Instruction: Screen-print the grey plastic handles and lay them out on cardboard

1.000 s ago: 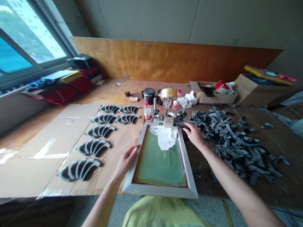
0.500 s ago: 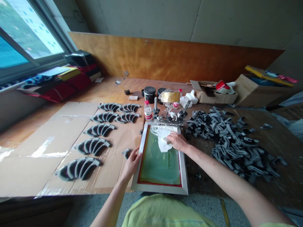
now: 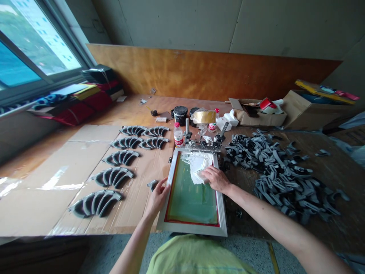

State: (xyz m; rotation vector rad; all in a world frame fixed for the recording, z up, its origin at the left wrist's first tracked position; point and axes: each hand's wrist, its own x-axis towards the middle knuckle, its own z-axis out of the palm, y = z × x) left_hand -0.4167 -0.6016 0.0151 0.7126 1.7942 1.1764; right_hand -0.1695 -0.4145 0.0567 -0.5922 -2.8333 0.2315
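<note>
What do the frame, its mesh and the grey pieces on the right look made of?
Frame: metal, likely aluminium, with a brushed silver sheen. Mesh: fine taut fabric, translucent green, red-bordered. Grey pieces: matte moulded plastic or rubber; can't tell which.

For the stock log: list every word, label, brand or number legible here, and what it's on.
Nothing reads legibly.
Small bottle, red label: print too small.
Second bottle, red label: blurred.
Black jars: no readable text.
Screen frame: no text visible.
Scraper in right hand: ink-coated, no text.
</note>
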